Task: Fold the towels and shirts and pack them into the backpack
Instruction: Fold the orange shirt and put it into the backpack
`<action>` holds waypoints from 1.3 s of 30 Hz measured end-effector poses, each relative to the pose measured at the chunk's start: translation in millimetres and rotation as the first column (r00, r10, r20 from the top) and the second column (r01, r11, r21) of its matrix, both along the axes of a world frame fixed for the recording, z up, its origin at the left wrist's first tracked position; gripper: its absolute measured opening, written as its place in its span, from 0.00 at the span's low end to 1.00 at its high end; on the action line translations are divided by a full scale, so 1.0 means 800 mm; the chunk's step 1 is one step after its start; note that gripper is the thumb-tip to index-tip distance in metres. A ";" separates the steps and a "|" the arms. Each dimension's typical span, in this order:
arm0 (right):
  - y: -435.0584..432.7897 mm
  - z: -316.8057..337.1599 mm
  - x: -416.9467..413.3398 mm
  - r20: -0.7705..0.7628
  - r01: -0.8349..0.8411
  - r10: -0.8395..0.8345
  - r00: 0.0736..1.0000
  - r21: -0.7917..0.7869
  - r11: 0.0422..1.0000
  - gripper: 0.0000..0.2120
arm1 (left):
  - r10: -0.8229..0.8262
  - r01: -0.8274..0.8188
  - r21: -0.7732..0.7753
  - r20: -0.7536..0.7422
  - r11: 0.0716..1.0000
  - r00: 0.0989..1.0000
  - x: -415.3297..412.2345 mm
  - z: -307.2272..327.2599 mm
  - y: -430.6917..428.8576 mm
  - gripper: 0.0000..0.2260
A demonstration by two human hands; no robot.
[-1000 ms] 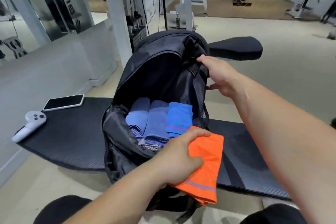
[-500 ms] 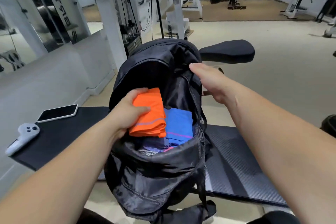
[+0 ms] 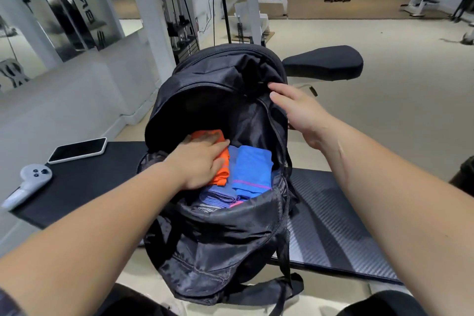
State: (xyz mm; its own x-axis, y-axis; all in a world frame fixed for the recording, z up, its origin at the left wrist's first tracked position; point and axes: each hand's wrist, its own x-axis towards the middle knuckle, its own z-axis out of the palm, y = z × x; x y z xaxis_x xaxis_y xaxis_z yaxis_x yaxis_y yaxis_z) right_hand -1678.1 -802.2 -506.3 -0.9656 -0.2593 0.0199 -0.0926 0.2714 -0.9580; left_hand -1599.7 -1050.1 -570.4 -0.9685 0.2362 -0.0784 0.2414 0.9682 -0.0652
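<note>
A black backpack (image 3: 218,238) stands open on a black bench (image 3: 333,226). Inside it lie a folded bright blue cloth (image 3: 254,169), folded lavender-blue cloths (image 3: 218,194) and a folded orange cloth (image 3: 223,169) at the left side of the opening. My left hand (image 3: 200,159) presses flat on the orange cloth with straight fingers and covers most of it. My right hand (image 3: 302,113) is at the upper right rim of the opening, fingers stretched out, fingertips at the flap; its thumb is hidden.
A phone (image 3: 78,149) and a white controller (image 3: 28,182) lie on the bench's left end. A black seat pad (image 3: 323,63) sits behind the backpack. White gym machine frames and a mirror wall stand at the back and left.
My left hand carried the orange cloth from outside the backpack into the opening and now presses it down at the left. My right hand's grip on the rim has loosened to stretched fingers.
</note>
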 end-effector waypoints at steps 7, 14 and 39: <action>0.007 -0.010 0.001 -0.047 -0.001 0.000 0.999 -0.032 0.999 0.18 | 0.121 -0.076 -0.171 0.267 0.982 0.956 0.000 -0.011 -0.011 0.32; 0.011 -0.011 0.006 -0.054 -0.015 0.014 0.998 -0.020 1.000 0.18 | 0.209 -0.112 -0.268 0.370 0.957 0.905 0.000 -0.025 -0.024 0.32; 0.154 -0.030 0.076 -0.341 0.276 -0.187 0.921 0.234 0.932 0.11 | -0.299 0.327 0.292 -0.135 0.899 0.945 0.085 0.051 0.231 0.23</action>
